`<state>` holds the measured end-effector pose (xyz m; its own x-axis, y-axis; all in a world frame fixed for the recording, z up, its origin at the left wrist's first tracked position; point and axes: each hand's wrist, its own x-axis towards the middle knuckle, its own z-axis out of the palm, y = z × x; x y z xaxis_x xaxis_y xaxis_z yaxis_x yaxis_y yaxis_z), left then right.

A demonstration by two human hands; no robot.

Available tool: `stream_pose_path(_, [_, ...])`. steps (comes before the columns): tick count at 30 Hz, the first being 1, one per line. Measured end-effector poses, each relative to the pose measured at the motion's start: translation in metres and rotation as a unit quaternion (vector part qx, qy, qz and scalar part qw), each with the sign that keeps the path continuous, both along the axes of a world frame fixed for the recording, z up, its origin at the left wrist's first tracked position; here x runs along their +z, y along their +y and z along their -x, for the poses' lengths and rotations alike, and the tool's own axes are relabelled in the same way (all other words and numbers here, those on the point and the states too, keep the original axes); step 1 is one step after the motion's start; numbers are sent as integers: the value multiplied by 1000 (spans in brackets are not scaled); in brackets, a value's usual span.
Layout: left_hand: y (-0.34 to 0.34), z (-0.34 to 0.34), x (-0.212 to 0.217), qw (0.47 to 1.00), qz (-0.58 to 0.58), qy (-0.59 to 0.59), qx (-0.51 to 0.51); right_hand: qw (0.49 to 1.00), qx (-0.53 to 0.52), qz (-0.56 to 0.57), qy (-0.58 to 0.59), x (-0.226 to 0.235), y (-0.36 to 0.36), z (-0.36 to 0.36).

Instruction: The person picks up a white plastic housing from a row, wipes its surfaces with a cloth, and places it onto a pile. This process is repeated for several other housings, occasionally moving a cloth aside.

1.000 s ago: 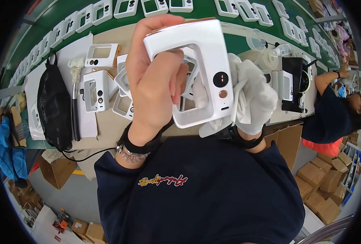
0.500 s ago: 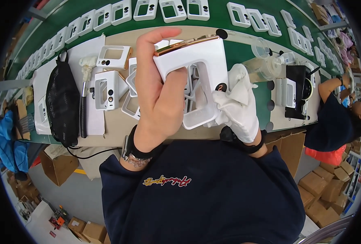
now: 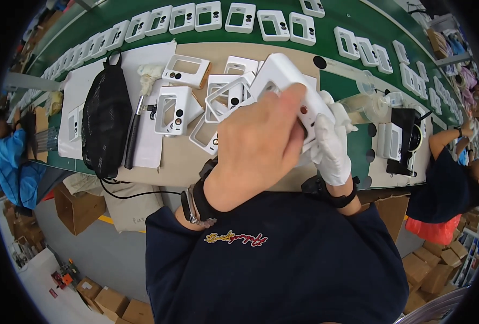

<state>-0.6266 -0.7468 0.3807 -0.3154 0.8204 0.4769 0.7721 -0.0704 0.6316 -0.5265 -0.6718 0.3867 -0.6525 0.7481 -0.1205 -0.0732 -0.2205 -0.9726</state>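
In front of my chest is a tilted white plastic housing (image 3: 274,70) with a large window opening and a small reddish-brown round spot on one side. My bare left hand (image 3: 258,146) reaches across it, its fingers bent over the frame and partly hiding the window. On the housing's right edge, my right hand (image 3: 331,154) grips with a white glove on, thumb upright against the side. Loose white fabric (image 3: 346,116) bunches beside its fingers. Just beyond my left hand, several similar housings, including a white one with black round parts (image 3: 173,110), lie on the beige mat.
A black mesh bag (image 3: 107,116) and a black-handled tool (image 3: 134,132) lie to the left. Rows of white housings (image 3: 196,17) stand on the green surface behind. A clear plastic jar (image 3: 365,107) and a black fixture (image 3: 407,137) sit to the right; a co-worker (image 3: 450,173) is beyond.
The housing has turned and tipped, so its gold-coloured edge no longer shows. My left hand has moved rightward and down over it. The whole view has shifted, with bench items appearing further right.
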Motion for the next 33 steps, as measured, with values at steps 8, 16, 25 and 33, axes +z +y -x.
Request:
stream_pose_path(8, [18, 5, -13, 957, -218, -59, 180, 996, -71, -27, 52, -28, 12, -4])
stream_pose_path(16, [2, -4, -25, 784, -126, -605, 50, 990, 28, 11, 136, -22, 3, -19])
stream_pose_path(25, [-3, 16, -1, 981, 11, -193, 1, 960, 19, -276, 44, -14, 4, 3])
stream_pose_path(33, [-7, 18, -3, 959, 73, -265, 70, 981, 166, -80, -66, -11, 11, -9])
